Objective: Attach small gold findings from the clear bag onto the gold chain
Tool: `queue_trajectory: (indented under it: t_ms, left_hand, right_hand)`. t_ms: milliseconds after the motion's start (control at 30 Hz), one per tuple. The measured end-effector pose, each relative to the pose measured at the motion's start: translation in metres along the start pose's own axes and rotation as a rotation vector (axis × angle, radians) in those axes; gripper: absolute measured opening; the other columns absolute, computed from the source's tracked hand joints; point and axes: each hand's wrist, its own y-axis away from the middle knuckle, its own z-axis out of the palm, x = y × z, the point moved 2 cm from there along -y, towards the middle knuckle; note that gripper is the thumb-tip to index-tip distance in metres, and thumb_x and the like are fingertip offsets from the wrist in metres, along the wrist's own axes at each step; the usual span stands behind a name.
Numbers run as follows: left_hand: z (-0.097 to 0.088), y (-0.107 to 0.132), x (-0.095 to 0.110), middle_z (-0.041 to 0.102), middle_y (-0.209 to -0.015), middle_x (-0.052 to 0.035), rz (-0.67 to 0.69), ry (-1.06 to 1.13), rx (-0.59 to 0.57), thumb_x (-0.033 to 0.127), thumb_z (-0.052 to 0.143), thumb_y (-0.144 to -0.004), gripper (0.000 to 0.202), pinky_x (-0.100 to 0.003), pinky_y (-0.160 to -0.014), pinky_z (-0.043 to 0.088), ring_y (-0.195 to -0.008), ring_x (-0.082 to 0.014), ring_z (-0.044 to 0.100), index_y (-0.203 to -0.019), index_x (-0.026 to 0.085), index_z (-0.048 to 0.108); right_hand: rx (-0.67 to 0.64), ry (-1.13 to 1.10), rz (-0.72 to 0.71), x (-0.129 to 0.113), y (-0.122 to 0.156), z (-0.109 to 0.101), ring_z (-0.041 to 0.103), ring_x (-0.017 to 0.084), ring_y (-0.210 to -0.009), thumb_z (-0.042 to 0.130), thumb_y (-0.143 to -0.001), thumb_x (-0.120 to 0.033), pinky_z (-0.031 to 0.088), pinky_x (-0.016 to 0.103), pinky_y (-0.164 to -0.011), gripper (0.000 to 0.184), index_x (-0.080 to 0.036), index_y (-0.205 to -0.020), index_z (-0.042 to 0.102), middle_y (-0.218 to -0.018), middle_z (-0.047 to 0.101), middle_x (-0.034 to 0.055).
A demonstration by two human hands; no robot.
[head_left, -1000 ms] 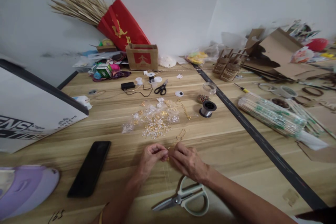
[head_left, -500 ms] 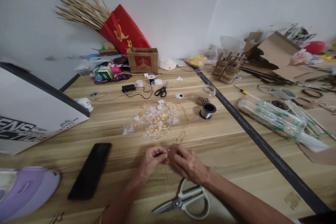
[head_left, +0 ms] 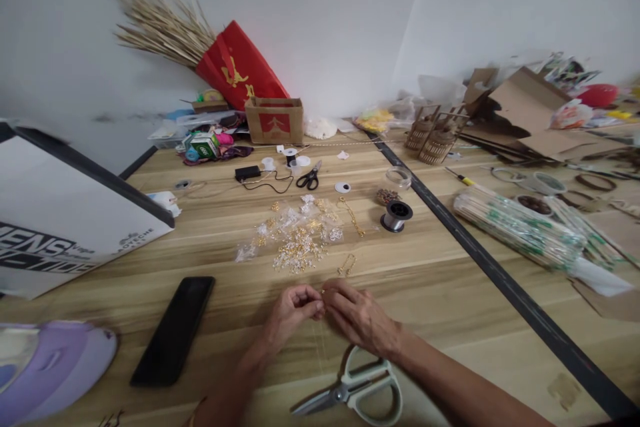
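My left hand (head_left: pixel 293 310) is closed in a pinch, thumb against forefinger. Right beside it, my right hand (head_left: pixel 360 317) is also pinched, its fingertips almost touching those of the left. A speck of gold shows between the fingertips, probably a bead, though too small to make out fully. Thin clear thread (head_left: pixel 318 340) trails down from the fingers towards the table. Just beyond the hands lies a short gold-beaded loop (head_left: pixel 346 265), and past it a pile of gold and clear beads (head_left: pixel 300 250) among small plastic bags. Pale-handled scissors (head_left: pixel 357 390) lie below my right wrist.
A black phone (head_left: pixel 173 332) and a purple-white object (head_left: pixel 65 363) lie to the left, near a large white box (head_left: pixel 75 213). Ahead are a spool of wire (head_left: pixel 397 215), black scissors (head_left: pixel 309 177) and a gold chain (head_left: pixel 353 217). Bundled sticks (head_left: pixel 520 223) lie right.
The view has shifted slightly, so everything sits a little lower. Both hands stay pinched together at the same spot, with only small finger movement.
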Motion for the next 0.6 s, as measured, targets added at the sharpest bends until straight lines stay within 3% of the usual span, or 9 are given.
queue_trajectory:
  t_ms: [133, 333, 600]
  left_hand:
    - [0.0010, 0.0007, 0.0009, 0.062, -0.055, -0.0005, 0.005, 0.009, 0.001, 0.033, 0.076, -0.060, 0.025, -0.024, -0.057, 0.045, -0.053, -0.0114, 0.055, -0.062, 0.013, 0.062]
    - [0.0009, 0.0024, 0.0013, 0.061, -0.057, -0.0004, 0.002, 0.005, -0.013, 0.030, 0.076, -0.061, 0.022, -0.024, -0.059, 0.044, -0.057, -0.0119, 0.056, -0.064, 0.013, 0.062]
    - [-0.0018, -0.0012, -0.0052, 0.058, -0.059, 0.0019, 0.043, 0.009, -0.012, 0.026, 0.080, -0.054, 0.026, -0.021, -0.058, 0.039, -0.058, -0.0101, 0.052, -0.064, 0.013, 0.059]
  right_hand:
    - [-0.025, -0.024, -0.043, 0.0000, 0.0002, 0.0012, 0.057, 0.018, -0.103, 0.038, -0.093, -0.015, 0.052, 0.024, -0.073, 0.020, -0.016, -0.109, 0.050, -0.117, 0.055, 0.0135]
    - [-0.047, -0.025, -0.041, 0.0017, 0.0006, 0.0042, 0.059, 0.016, -0.079, 0.037, -0.093, -0.013, 0.050, 0.025, -0.067, 0.014, -0.016, -0.095, 0.051, -0.088, 0.060, 0.0083]
    - [-0.012, 0.019, -0.061, 0.0029, 0.0004, 0.0039, 0.059, 0.017, -0.081, 0.038, -0.093, -0.015, 0.047, 0.024, -0.067, 0.013, -0.016, -0.097, 0.051, -0.086, 0.059, 0.0074]
